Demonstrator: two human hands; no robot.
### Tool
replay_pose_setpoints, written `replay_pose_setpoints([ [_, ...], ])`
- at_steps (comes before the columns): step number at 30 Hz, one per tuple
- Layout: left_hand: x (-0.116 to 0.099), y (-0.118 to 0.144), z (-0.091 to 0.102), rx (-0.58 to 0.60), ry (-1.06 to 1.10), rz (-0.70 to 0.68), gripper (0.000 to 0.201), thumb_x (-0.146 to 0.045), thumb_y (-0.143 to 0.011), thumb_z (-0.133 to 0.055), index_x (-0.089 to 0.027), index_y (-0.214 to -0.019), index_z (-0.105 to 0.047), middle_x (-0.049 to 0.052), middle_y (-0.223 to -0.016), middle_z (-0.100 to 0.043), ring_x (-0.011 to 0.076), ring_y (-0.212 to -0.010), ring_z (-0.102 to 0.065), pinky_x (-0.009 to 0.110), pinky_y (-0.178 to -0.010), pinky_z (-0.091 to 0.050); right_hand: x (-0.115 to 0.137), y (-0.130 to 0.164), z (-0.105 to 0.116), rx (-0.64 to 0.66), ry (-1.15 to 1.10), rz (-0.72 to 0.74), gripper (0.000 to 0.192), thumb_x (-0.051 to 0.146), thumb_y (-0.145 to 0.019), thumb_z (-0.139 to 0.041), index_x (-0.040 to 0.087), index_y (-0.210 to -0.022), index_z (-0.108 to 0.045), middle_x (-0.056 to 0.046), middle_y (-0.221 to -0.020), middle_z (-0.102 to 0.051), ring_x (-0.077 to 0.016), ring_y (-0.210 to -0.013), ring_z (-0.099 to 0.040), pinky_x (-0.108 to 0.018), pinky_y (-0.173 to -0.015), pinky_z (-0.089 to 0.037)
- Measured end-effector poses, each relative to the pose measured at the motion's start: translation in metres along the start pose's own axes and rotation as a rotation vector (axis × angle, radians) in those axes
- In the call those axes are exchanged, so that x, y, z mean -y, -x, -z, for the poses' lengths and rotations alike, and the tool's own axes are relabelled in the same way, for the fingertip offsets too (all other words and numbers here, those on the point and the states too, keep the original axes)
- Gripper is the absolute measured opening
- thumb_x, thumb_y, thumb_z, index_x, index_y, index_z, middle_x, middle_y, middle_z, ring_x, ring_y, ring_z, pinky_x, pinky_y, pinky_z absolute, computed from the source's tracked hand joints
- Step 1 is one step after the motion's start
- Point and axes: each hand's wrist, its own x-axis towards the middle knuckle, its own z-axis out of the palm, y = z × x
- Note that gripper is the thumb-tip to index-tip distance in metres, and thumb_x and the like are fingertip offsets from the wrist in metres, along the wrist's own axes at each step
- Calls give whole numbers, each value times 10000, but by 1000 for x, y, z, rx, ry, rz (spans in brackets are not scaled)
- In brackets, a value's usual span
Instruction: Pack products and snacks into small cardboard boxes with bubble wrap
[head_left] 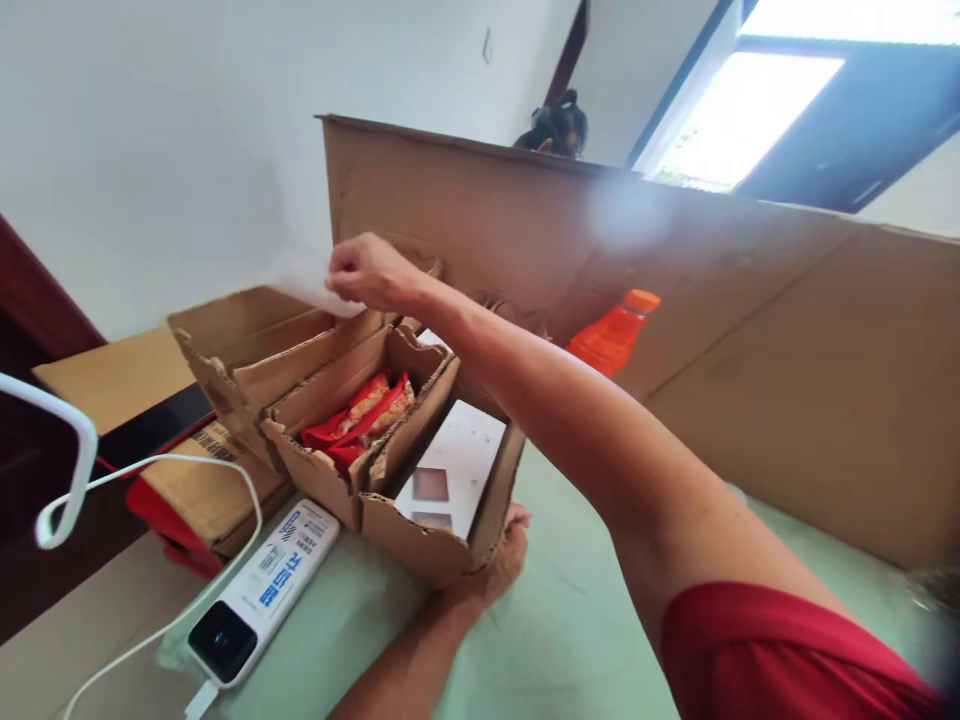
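Whitish, translucent material (343,304), blurred, shows directly below the curled fingers of the person's right hand (371,272). Those fingers are folded into a loose fist, tips turned out of sight; I cannot tell whether they grip the material or only overlap it. The left hand (510,552) is set low at the outer side wall of a brown corrugated-cardboard compartment (420,545). That wall conceals most of its fingers; their opening and hold cannot be determined.

Inside this compartment lies a flat white item with greyish-brown rectangular patches (465,450). The right forearm covers the compartment's far end. Adjoining it, a middle cardboard compartment (315,465) contains glossy red packets with orange-and-cream printing (386,405); their lower ends are below the rim. Beyond that, the floor of an outer cardboard compartment (285,365) is hidden by its own wall.

Farther out, the right forearm masks the base of a bright orange bottle with an orange cap (609,340). Behind it stands a tall brown cardboard panel (810,400); a dark object (559,128) above its top edge is only partly visible and unidentifiable. Near the compartments rests a white rectangular device with blue print and a black display (262,590); the display is illegible. Its white cable (180,457) is cut off by the view's border.
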Motion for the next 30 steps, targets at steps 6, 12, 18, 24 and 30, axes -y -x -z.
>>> replay_pose_setpoints([
  [6,-8,6,6,-5,55,43,263,-75,-807,-501,-179,-923,-713,56,-930,-760,190,-882,-690,316,-835,-547,-56,157,79,-449,-181,-169,182,278,-909,-558,202,-745,-557,48,-695,-606,-89,-688,-553,-239,-707,-490],
  [12,-12,9,7,11,41,74,245,-167,-821,-508,-191,-952,-714,47,-933,-761,185,-870,-689,300,-823,-531,-139,360,97,-773,232,-647,188,381,-846,-605,254,-708,-620,-21,-726,-667,-188,-691,-626,-366,-729,-516],
  [18,-18,10,5,-28,3,75,245,-120,-806,-517,-194,-924,-718,40,-913,-758,169,-873,-686,274,-835,-522,-180,394,64,-708,265,-794,139,338,-774,-639,219,-747,-707,-18,-635,-665,-189,-593,-596,-393,-677,-517],
  [24,-12,6,-1,-43,4,80,252,-88,-798,-512,-187,-916,-710,45,-909,-750,167,-859,-677,268,-803,-532,-132,253,42,-644,134,-400,199,307,-844,-602,218,-915,-766,-39,-893,-764,-185,-757,-676,-318,-728,-523],
  [30,-6,7,-4,-23,43,71,252,-121,-840,-525,-217,-976,-713,42,-977,-746,181,-913,-668,285,-848,-541,-93,46,18,-432,246,-60,272,214,-889,-561,184,-1091,-740,-34,-1051,-763,-187,-940,-672,-307,-857,-500],
])
